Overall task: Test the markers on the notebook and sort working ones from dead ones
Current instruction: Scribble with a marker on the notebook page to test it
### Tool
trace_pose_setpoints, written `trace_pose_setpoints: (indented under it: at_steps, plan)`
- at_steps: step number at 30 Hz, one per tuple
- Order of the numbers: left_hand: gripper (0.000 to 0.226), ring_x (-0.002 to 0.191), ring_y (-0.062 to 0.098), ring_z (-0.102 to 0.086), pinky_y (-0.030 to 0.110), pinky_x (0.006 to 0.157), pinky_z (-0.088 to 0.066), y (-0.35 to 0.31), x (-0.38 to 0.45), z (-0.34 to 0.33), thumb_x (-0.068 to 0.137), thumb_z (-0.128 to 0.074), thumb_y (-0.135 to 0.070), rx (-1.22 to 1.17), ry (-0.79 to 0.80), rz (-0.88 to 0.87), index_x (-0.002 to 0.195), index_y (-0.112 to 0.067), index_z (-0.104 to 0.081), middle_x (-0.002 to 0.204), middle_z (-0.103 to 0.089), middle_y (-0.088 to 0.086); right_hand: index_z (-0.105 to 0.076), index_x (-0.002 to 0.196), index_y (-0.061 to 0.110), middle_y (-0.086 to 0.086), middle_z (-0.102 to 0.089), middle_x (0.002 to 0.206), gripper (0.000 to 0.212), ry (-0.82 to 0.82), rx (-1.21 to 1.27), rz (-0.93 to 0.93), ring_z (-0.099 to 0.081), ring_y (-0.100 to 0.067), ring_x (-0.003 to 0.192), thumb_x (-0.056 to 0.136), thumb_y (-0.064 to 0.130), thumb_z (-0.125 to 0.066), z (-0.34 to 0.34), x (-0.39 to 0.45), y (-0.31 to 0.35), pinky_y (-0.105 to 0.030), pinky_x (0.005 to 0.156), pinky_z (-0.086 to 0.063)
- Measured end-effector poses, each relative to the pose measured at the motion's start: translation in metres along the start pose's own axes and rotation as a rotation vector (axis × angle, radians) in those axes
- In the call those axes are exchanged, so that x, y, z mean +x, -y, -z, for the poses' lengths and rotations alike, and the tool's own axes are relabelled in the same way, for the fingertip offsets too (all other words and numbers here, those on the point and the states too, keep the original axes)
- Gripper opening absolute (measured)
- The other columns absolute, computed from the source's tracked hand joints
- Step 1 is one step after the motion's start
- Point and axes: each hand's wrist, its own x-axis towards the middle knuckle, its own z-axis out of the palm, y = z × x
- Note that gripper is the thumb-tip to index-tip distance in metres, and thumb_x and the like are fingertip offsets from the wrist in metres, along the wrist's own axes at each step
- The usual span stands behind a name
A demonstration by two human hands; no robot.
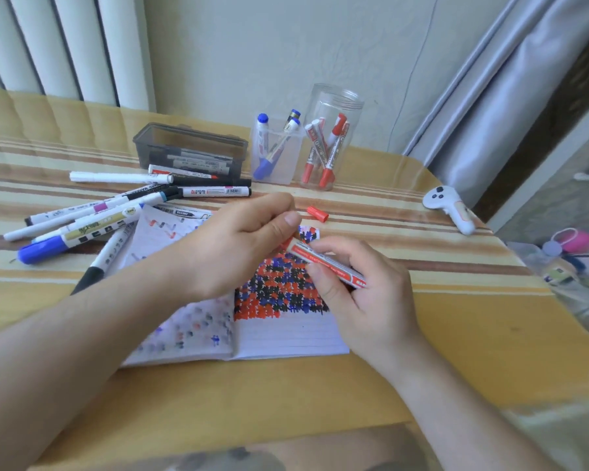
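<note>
Markers fill jars: blue [265, 158], red [323, 154]; right hand [364, 300] grips red marker [323, 263], left hand [238, 246] curled

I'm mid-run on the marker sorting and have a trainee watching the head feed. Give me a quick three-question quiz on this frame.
1. True or false: the right hand holds a red-labelled marker over the notebook.
2. Multiple choice: where does the loose red cap lie? A) inside the round clear jar B) on the tablecloth beyond the notebook C) in the grey box
3. Fill in: the square clear cup holds markers with ____ caps.

Key
1. True; the fingers curl round its barrel.
2. B; it lies on the cloth just past the left hand.
3. Blue; the red ones stand in the round clear jar.
</note>
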Motion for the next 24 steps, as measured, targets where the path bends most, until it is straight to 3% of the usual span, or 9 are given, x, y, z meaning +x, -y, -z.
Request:
trace_pose_setpoints:
  at_steps: [3, 6, 10, 12, 14, 17, 19, 21, 24]
  plan:
    - [0.035, 0.061, 0.016, -0.042, 0.033, 0.057, -0.037, -0.020, -0.010, -0.032, 0.096, -0.053, -0.052, 0.080, -0.025, -0.026, 0.083, -0.020, -0.052, 0.065, -0.048, -0.007, -0.074, 0.092, 0.025, 0.017, -0.061, 0.061, 0.010, 0.048, 0.191, -0.292, -0.055, -0.001, 0.056, 0.087, 0.026, -0.082, 0.034, 0.000, 0.013, -0.019, 0.059, -0.041]
    - [0.033, 0.059, 0.017, -0.047, 0.034, 0.055, -0.041, -0.040, -0.027, -0.092, 0.091, -0.063, -0.056, 0.105, 0.031, -0.042, 0.088, -0.025, -0.052, 0.062, -0.052, -0.007, -0.075, 0.093, 0.028, 0.004, -0.051, 0.060, 0.021, 0.126, 0.209, -0.467, -0.045, -0.009, 0.057, 0.079, 0.037, -0.087, 0.091, -0.032, 0.008, -0.027, 0.055, -0.034]
    - [0.023, 0.056, 0.008, -0.047, 0.027, 0.054, -0.039, -0.057, -0.044, -0.189, 0.094, -0.069, -0.046, 0.134, 0.195, -0.097, 0.092, -0.026, -0.057, 0.062, -0.055, -0.012, -0.077, 0.095, 0.020, -0.011, -0.059, 0.064, 0.012, 0.113, 0.361, -0.678, -0.050, -0.017, 0.054, 0.083, 0.021, -0.077, 0.173, -0.131, 0.014, -0.029, 0.048, -0.038]
    - [0.015, 0.064, 0.010, -0.056, 0.028, 0.061, -0.046, -0.055, -0.050, -0.240, 0.093, -0.073, -0.041, 0.130, 0.395, -0.076, 0.098, -0.031, -0.061, 0.073, -0.065, -0.012, -0.078, 0.091, 0.016, -0.011, -0.064, 0.065, 0.012, -0.007, 0.462, -0.854, -0.051, -0.016, 0.050, 0.080, 0.017, -0.075, 0.202, -0.199, 0.017, -0.022, 0.045, -0.037]
    - [0.020, 0.068, 0.009, -0.058, 0.030, 0.067, -0.049, -0.035, -0.059, -0.292, 0.092, -0.074, -0.042, 0.110, 0.573, 0.086, 0.107, -0.040, -0.061, 0.076, -0.067, -0.015, -0.076, 0.088, 0.014, -0.013, -0.060, 0.065, 0.016, -0.224, 0.574, -1.089, -0.048, -0.017, 0.047, 0.074, 0.018, -0.080, 0.215, -0.276, 0.014, -0.021, 0.042, -0.034]
    - [0.020, 0.071, 0.015, -0.061, 0.040, 0.075, -0.056, 0.007, -0.094, -0.361, 0.092, -0.065, -0.038, 0.212, 0.709, 0.290, 0.109, -0.043, -0.057, 0.078, -0.070, -0.007, -0.068, 0.097, 0.013, 0.001, -0.055, 0.067, 0.008, -0.537, 0.621, -1.453, -0.048, -0.006, 0.048, 0.090, 0.009, -0.069, 0.199, -0.411, -0.009, -0.017, 0.042, -0.034]
    - [0.016, 0.093, 0.019, -0.068, 0.041, 0.087, -0.056, 0.027, -0.121, -0.400, 0.094, -0.055, -0.039, 0.534, 0.928, 0.156, 0.109, -0.045, -0.057, 0.100, -0.073, -0.004, -0.069, 0.114, 0.010, 0.000, -0.055, 0.069, 0.018, -0.895, 0.692, -1.760, -0.045, -0.008, 0.048, 0.098, 0.010, -0.062, 0.184, -0.507, -0.027, -0.018, 0.038, -0.034]
    - [0.023, 0.110, 0.018, -0.063, 0.037, 0.093, -0.053, 0.028, -0.135, -0.423, 0.101, -0.046, -0.040, 0.838, 1.083, -0.034, 0.120, -0.045, -0.059, 0.117, -0.069, -0.007, -0.062, 0.132, 0.003, -0.003, -0.059, 0.082, 0.031, -1.123, 0.579, -1.909, -0.054, -0.012, 0.061, 0.102, 0.010, -0.056, 0.176, -0.587, -0.030, -0.022, 0.047, -0.047]
    - [0.025, 0.105, 0.013, -0.062, 0.034, 0.088, -0.052, 0.028, -0.138, -0.430, 0.103, -0.044, -0.039, 0.858, 1.132, -0.083, 0.119, -0.043, -0.063, 0.114, -0.070, -0.009, -0.060, 0.131, 0.001, -0.004, -0.063, 0.092, 0.031, -1.095, 0.373, -1.948, -0.061, -0.019, 0.077, 0.101, 0.011, -0.059, 0.175, -0.645, -0.024, -0.036, 0.071, -0.055]
